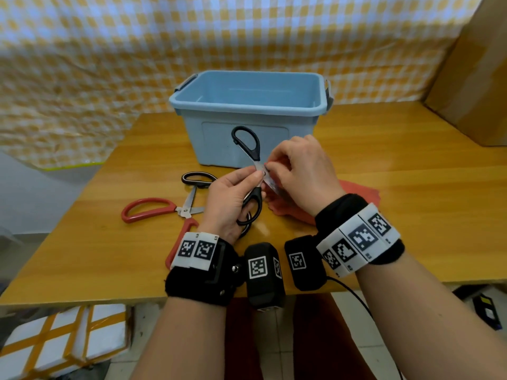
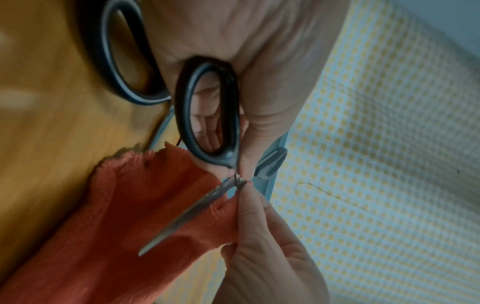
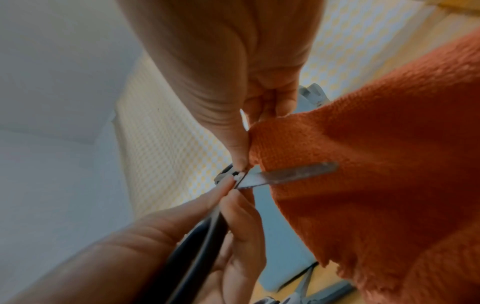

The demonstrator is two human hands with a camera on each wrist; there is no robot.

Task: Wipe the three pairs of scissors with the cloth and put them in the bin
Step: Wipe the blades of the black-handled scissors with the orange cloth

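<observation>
Left hand (image 1: 230, 204) curled round the lower handle of the black-handled scissors (image 1: 251, 149), thumb and forefinger meeting at the pivot; grip clamped on that pair. Held up off the tabletop (image 1: 411, 187) in front of the near wall of the blue bin (image 1: 247, 105), handles splayed wide, one loop pointing up against the bin wall, the other down inside the palm. From the left wrist view, fingers (image 2: 207, 115) seen through the lower loop, one bare blade slanting down across the cloth.

Right hand (image 1: 299, 171) bent over the blades, fingertips pinching the orange-red cloth (image 1: 354, 193) against the steel right beside the pivot; grip clamped on the cloth. Rest of the cloth trailing down from the pinch, its far part lying on the tabletop toward the right edge, just behind the right wrist. In the right wrist view, cloth (image 3: 376, 164) draped behind the blade, blade tip uncovered.

Two more pairs flat on the tabletop, left of the hands, toward the left edge: red-handled scissors (image 1: 153, 209) lying open, one handle running under the left wrist band; black-and-white-handled scissors (image 1: 199, 179) just behind them, blades crossing over the red pair's pivot, other handle hidden by the left hand.

Blue bin standing upright near the back edge, centre; floor of the bin out of sight behind the near wall. Cardboard box (image 1: 472, 78) at the back right corner. Yellow-checked sheet (image 1: 109, 64) hanging behind.
</observation>
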